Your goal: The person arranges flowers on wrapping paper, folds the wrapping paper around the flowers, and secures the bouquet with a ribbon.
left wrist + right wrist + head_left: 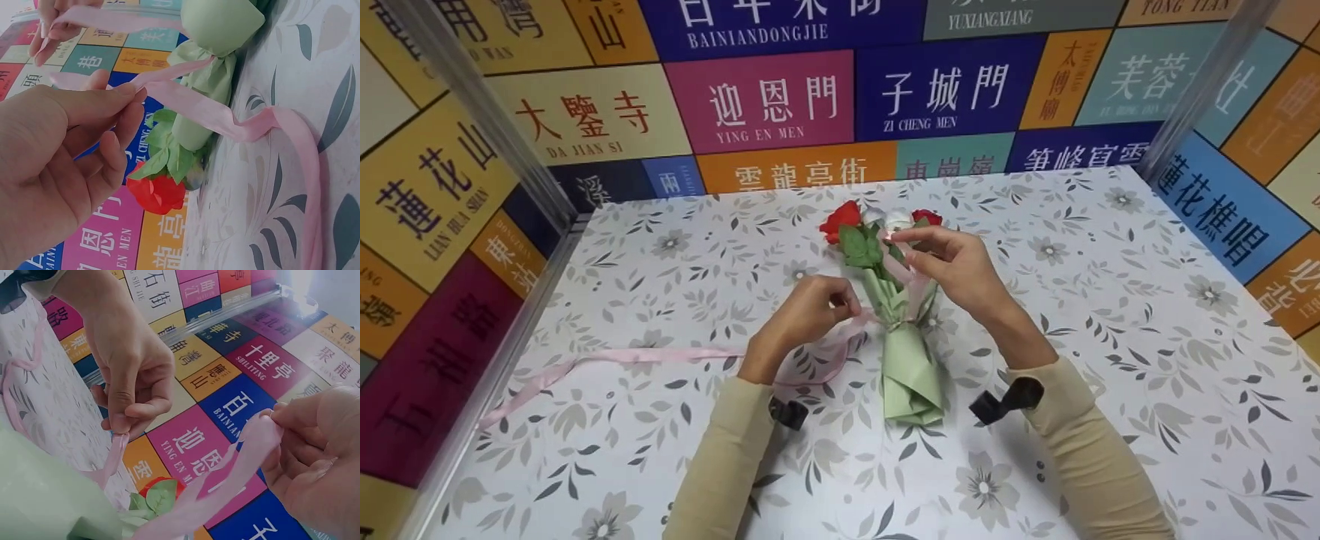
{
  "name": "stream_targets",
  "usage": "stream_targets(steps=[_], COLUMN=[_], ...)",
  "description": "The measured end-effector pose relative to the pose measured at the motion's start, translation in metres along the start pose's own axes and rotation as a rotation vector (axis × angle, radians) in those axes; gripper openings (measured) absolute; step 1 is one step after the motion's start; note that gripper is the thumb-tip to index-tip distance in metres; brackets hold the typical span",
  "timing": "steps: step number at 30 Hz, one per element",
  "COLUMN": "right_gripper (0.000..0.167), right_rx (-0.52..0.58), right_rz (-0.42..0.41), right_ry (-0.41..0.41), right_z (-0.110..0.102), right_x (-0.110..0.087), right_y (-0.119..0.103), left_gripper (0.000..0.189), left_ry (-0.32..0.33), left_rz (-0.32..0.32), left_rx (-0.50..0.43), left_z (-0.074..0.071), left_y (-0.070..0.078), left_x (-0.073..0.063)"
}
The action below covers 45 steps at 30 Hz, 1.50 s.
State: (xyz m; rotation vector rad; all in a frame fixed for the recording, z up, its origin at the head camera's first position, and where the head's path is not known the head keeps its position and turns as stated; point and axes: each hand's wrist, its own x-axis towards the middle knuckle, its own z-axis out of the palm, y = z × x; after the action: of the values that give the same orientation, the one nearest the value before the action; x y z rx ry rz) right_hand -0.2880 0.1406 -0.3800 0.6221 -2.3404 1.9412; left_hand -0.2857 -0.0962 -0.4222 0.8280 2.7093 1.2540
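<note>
A bouquet wrapped in green paper lies on the table, its red and white flowers pointing away from me. Pink ribbon goes round the gathered neck of the wrapping. Left of that neck, my left hand pinches one length of the ribbon between thumb and forefinger. My right hand is above the upper part of the bouquet and pinches another length of ribbon, which rises from the neck. Green leaves sit beside a red flower in the left wrist view.
A long ribbon tail trails across the tabletop to the left edge. The table has a floral-patterned cover. Panels with coloured blocks and lettering stand at the back and both sides. Black straps are on both wrists.
</note>
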Motion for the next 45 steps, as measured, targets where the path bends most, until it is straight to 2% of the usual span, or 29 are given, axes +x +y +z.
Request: stream_targets(steps=[3,7,12,15,18,20,22,26,31,35,40,45], right_gripper=[0.028,0.029,0.028,0.028,0.03,0.029,0.027,0.021,0.029,0.022,0.014,0.019], right_rx=[-0.03,0.014,0.038,-0.059,-0.248,-0.352,-0.409,-0.44,-0.559,-0.603,-0.613,-0.612], right_rz=[-0.005,-0.031,-0.08,-0.028,0.022,0.024,0.005,-0.012,-0.011,-0.05,-0.071,-0.065], right_ry=[-0.046,-0.131,-0.205,-0.213,-0.224,-0.231,-0.213,-0.226,-0.286,-0.243,-0.195,-0.227], right_z=[0.002,0.007,0.014,0.014,0.013,0.013,0.013,0.014,0.022,0.03,0.032,0.026], right_x=[0.0,0.005,0.02,0.028,0.03,0.026,0.022,0.014,0.012,0.012,0.012,0.014], right_y=[0.0,-0.001,-0.007,0.001,0.015,0.023,0.029,0.033,0.032,0.034,0.034,0.036], left_gripper=[0.015,0.015,0.016,0.018,0.017,0.017,0.017,0.015,0.014,0.015,0.014,0.008], left_ry=[-0.018,-0.034,-0.016,-0.002,0.006,0.008,0.021,0.073,0.129,0.166,0.182,0.166], left_rz=[-0.002,-0.002,0.0,0.0,0.005,0.007,0.01,0.009,0.027,0.038,0.001,-0.069], left_rx=[0.003,0.001,0.016,0.015,-0.005,-0.015,-0.02,-0.015,-0.011,-0.002,-0.026,-0.032], left_z=[-0.001,-0.001,-0.002,-0.002,0.0,0.001,0.002,0.004,0.008,0.011,0.014,0.014], left_y=[0.001,0.001,0.0,0.0,-0.001,-0.002,-0.001,0.0,0.001,0.002,0.001,-0.003], left_x=[0.001,0.001,0.0,0.0,0.0,-0.001,-0.001,0.0,0.003,0.005,0.007,0.008])
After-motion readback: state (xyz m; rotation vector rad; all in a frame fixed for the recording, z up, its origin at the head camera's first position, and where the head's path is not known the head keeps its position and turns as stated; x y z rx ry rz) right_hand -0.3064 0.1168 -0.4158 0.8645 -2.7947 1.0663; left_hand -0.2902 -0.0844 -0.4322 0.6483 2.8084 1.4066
